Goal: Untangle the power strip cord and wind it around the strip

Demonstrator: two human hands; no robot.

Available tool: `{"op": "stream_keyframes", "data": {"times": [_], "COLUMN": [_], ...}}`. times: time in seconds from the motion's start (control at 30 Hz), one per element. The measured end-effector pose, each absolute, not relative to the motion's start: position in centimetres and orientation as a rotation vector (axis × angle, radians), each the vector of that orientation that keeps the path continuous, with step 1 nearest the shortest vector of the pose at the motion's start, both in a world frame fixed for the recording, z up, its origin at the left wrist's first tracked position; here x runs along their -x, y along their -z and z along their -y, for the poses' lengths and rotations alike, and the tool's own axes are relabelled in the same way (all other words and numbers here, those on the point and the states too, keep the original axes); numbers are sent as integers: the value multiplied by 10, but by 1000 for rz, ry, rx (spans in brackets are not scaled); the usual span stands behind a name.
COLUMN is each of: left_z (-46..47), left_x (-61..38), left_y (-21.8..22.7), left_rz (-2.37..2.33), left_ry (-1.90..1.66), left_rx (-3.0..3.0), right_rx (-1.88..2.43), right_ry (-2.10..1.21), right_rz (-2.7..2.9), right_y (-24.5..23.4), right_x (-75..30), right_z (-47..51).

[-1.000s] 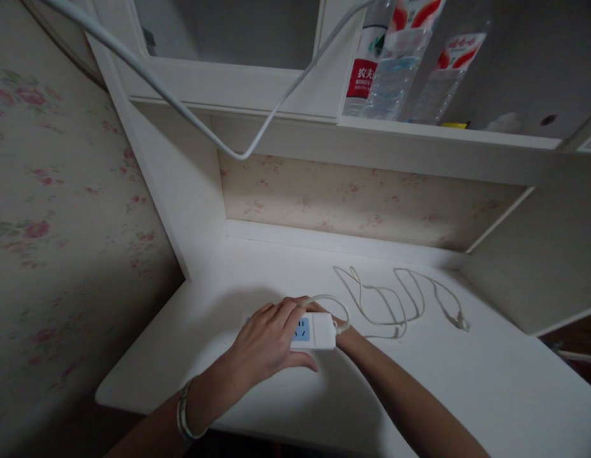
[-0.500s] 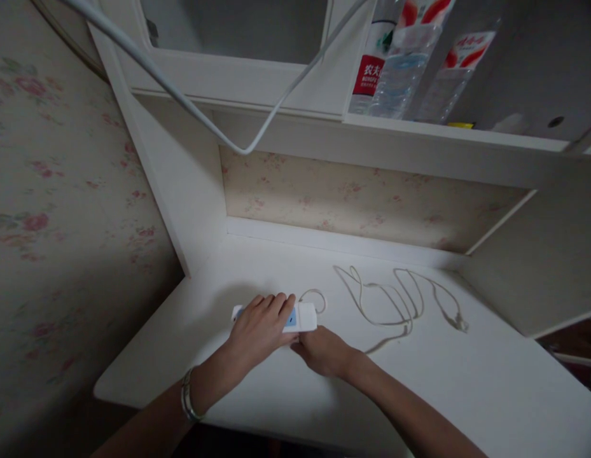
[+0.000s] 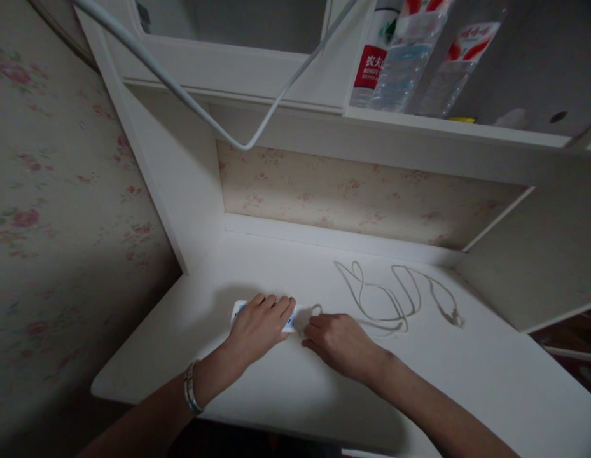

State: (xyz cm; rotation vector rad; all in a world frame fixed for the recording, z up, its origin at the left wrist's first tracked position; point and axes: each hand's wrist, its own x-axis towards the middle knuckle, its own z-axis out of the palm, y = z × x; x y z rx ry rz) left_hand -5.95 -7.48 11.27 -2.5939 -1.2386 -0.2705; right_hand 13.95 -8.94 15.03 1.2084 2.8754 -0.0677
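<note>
A white power strip with blue socket faces lies crosswise on the white desk. My left hand is wrapped over its middle from above, hiding most of the sockets. At the strip's right end, my right hand has its fingers pinched together where the pale cord comes out. A small loop of the cord rises just behind those fingertips; the exact grip is partly hidden. Farther right, the rest of the cord spreads in loose loops, ending in a plug.
A thick grey-white cable hangs across the view above the desk. Several plastic bottles stand on the upper right shelf. The desk meets a side panel at left and flowered wallpaper behind.
My right hand has come out from beneath the strip's right end to the cord beside it. The strip now rests lower, and its cord loop looks smaller. My left hand keeps its hold.
</note>
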Motion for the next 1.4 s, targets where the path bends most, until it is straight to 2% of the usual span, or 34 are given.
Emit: {"op": "stream_keyframes", "data": {"times": [0.13, 0.33, 0.6, 0.77, 0.93, 1.0, 1.13, 1.4], "left_z": [76, 65, 73, 76, 78, 79, 80, 83], "left_x": [61, 82, 88, 88, 85, 81, 72, 67], "left_y": [-111, -107, -121, -124, -121, -120, -119, -118], "left_rz": [1203, 1550, 1565, 1444, 1376, 1375, 1406, 1688], "left_ry": [286, 461, 619, 538, 449, 443, 454, 430], "left_rx": [2651, 2523, 2872, 3027, 3101, 3095, 3054, 2987], "right_rx": [-1053, -1409, -1586, -1506, -1371, -1385, -1208, -976], "right_ry": [306, 600, 1471, 1862, 2392, 2417, 2237, 2148], "right_rz": [-2974, -2796, -2613, -2834, -2568, -2518, -2658, -2829], "right_y": [-169, -176, -136, -135, -136, -138, -143, -137], "right_x": [-153, -186, -185, -175, -174, -171, -162, -154], "right_z": [70, 48, 39, 37, 37, 38, 41, 41]}}
